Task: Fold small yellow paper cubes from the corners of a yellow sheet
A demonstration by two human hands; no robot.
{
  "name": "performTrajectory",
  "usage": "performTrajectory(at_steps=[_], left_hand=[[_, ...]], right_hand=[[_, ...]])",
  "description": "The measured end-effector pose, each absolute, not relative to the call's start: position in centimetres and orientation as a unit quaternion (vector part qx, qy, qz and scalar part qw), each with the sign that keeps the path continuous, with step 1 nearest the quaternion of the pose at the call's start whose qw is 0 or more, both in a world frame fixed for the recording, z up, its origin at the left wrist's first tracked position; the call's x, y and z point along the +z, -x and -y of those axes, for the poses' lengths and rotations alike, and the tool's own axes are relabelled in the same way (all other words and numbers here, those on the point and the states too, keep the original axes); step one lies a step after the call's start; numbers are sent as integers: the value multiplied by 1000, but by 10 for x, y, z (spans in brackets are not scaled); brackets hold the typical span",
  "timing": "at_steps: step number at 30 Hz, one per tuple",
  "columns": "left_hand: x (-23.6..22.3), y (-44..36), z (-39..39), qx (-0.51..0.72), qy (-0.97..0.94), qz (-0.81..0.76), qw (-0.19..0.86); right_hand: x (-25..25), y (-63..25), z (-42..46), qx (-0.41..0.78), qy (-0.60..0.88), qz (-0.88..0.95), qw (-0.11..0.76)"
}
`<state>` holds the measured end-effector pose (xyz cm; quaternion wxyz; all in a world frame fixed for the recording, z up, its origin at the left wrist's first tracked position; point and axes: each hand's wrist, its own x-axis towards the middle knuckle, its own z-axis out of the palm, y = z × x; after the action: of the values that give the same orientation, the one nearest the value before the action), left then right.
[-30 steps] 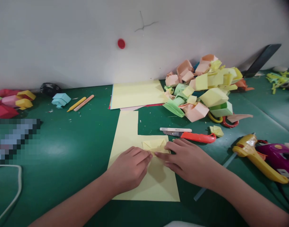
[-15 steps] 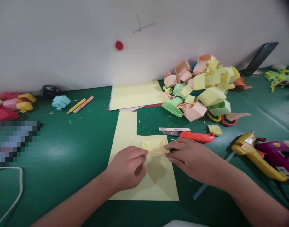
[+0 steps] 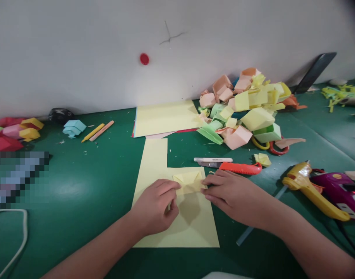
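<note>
The smooth green counter (image 3: 84, 174) carries an L-shaped yellow sheet (image 3: 194, 230). On it, the left hand (image 3: 156, 205) and right hand (image 3: 234, 195) bend their fingers at either end of a creased paper rectangle (image 3: 190, 182); whether they pinch it, I cannot tell.

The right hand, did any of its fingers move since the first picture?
Yes. Judged against the white pen, the right hand has drawn one finger back to the right, away from the left hand.
</note>
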<state>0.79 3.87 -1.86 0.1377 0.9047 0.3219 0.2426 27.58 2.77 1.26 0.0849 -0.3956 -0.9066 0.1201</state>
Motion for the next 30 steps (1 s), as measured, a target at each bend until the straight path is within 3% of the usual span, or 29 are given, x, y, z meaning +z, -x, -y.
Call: performTrajectory(at_steps=[13, 21, 30], left_hand=[[-19, -20, -53, 206, -907, -350, 112], [-19, -25, -59, 165, -873, -450, 95], [-20, -25, -57, 186, -862, -453, 130]], right_hand=[[6, -271, -35, 141, 404, 896, 118], [-15, -251, -47, 93, 433, 875, 197], [-14, -250, -48, 129, 430, 867, 218]])
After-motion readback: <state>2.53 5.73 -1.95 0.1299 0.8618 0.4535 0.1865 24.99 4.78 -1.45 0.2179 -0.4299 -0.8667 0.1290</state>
